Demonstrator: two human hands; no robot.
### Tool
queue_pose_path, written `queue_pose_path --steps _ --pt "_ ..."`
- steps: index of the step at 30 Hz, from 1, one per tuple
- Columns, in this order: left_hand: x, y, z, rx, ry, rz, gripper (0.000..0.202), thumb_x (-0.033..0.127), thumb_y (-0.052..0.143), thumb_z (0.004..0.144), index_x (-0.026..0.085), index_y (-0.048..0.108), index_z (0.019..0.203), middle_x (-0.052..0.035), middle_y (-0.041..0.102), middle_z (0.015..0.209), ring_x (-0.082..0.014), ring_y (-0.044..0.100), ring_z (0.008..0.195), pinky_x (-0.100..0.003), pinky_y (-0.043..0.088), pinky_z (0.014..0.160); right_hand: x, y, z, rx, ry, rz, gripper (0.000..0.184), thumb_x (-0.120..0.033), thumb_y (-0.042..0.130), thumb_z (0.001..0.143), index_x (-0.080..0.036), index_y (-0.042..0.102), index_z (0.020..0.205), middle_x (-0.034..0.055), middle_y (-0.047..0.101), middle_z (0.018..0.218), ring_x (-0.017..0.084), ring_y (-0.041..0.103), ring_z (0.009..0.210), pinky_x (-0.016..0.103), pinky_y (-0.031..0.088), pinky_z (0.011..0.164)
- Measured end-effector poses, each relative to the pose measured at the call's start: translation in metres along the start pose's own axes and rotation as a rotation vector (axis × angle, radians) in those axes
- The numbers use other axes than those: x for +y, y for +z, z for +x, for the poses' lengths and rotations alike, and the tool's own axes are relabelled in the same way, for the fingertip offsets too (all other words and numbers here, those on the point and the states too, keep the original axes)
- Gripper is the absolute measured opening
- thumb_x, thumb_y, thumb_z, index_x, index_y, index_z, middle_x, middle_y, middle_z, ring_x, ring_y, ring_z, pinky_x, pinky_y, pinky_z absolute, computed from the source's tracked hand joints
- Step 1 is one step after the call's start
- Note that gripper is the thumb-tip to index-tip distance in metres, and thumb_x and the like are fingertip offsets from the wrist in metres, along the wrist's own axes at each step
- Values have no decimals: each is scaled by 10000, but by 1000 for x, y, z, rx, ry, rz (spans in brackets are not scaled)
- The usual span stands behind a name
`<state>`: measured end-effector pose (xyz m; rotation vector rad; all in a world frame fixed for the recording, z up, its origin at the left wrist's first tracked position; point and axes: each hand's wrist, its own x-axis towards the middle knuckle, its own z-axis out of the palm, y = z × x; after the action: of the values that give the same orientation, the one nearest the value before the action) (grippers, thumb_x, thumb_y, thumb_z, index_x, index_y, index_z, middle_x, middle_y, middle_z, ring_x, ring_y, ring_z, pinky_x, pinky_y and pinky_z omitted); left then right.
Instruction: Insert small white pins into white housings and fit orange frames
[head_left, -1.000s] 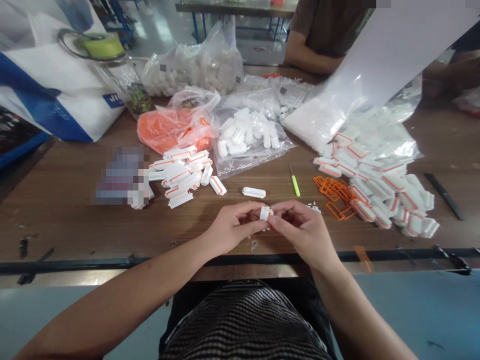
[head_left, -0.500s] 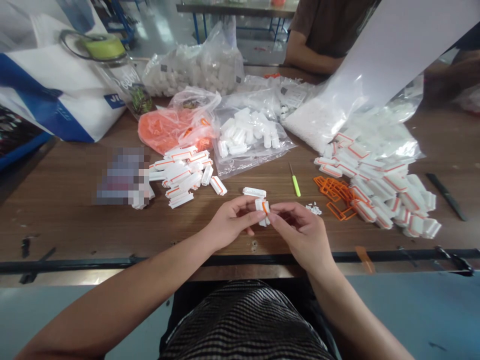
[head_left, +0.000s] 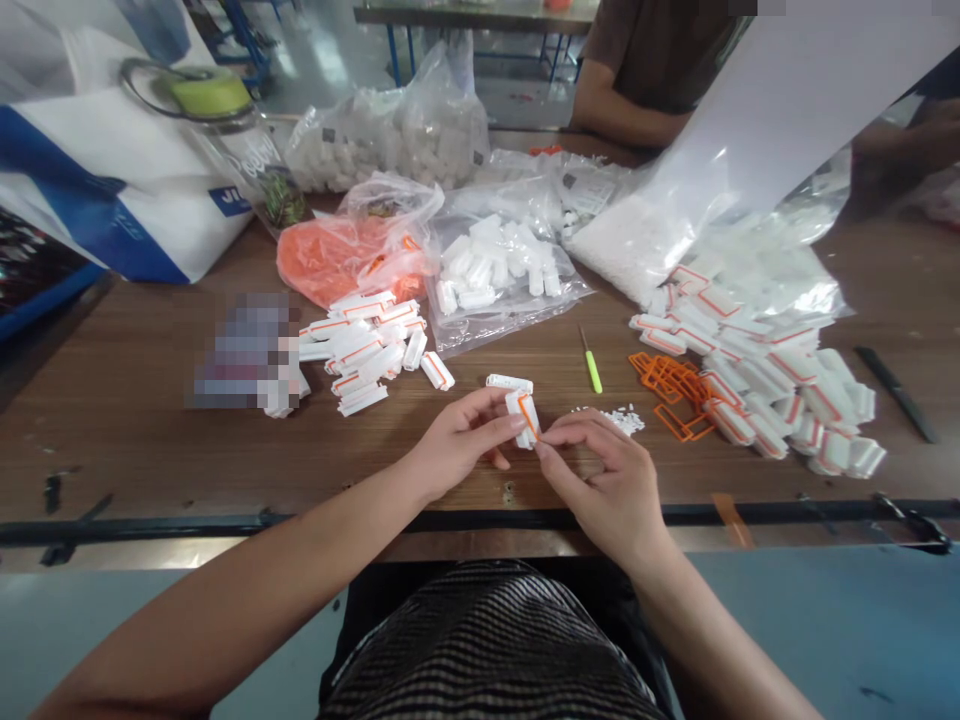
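My left hand [head_left: 469, 440] grips a small white plastic housing [head_left: 514, 406] between thumb and fingers, holding it tilted above the table. An orange frame [head_left: 528, 415] lies along the housing's face. At its lower right end, the thumb and forefinger of my right hand [head_left: 600, 465] are pinched together on the frame. A similar white housing [head_left: 510, 384] rests on the table just beyond my fingers. Tiny white pieces [head_left: 624, 420] are scattered behind my right hand, which partly covers them.
Orange frames [head_left: 667, 385] and piled white housings [head_left: 765, 380] lie right; more housings [head_left: 367, 350] lie left. A green-handled pick [head_left: 592, 370] lies ahead. Farther back are a bag of white parts [head_left: 499, 265], an orange-filled bag [head_left: 322, 260] and a bottle [head_left: 255, 160]. A person [head_left: 630, 100] sits opposite.
The white housing has turned, showing more of its face and the orange frame. My right fingers have shifted down to its lower end, and more tiny white pieces show behind that hand.
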<state>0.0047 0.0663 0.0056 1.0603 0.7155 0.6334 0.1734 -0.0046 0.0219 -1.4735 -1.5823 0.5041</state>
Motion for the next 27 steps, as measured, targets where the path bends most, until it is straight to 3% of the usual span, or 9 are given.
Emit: queue_pose_path --steps 4,10,18,22,27 --pt "0 1 0 17 -8 -18 338 349 693 830 171 646 1114 -46 647 917 -145 602 811 -185 489 549 0 4 -2 51 -94 -113 79 -214 622 836 -239 664 773 18 681 795 177 642 761 367 492 734" --pt "0 1 0 49 -2 -45 331 342 697 836 172 647 1116 -52 657 951 -129 594 799 -169 487 558 -2 10 -4 28 -195 -189 89 -180 619 831 -239 662 780 14 704 786 179 640 761 396 470 775" --pt "-2 0 -1 -32 -61 -175 407 332 685 848 180 634 1223 -95 689 1064 -195 648 939 -207 546 602 0 -2 1 11 115 42 129 -262 615 856 -236 692 755 12 717 770 161 651 718 334 510 712" --pt "-4 0 0 -79 -75 -220 427 322 676 863 195 629 1268 -119 673 1179 -214 649 1017 -212 568 670 1 -1 3 -3 168 77 117 -268 635 827 -242 712 742 11 731 762 166 660 712 352 519 737" --pt "-9 -1 0 -85 -72 -242 428 299 680 864 214 632 1280 -109 661 1209 -191 661 965 -230 574 706 2 2 3 -11 222 120 92 -279 674 790 -246 723 721 9 733 754 168 662 712 363 519 753"
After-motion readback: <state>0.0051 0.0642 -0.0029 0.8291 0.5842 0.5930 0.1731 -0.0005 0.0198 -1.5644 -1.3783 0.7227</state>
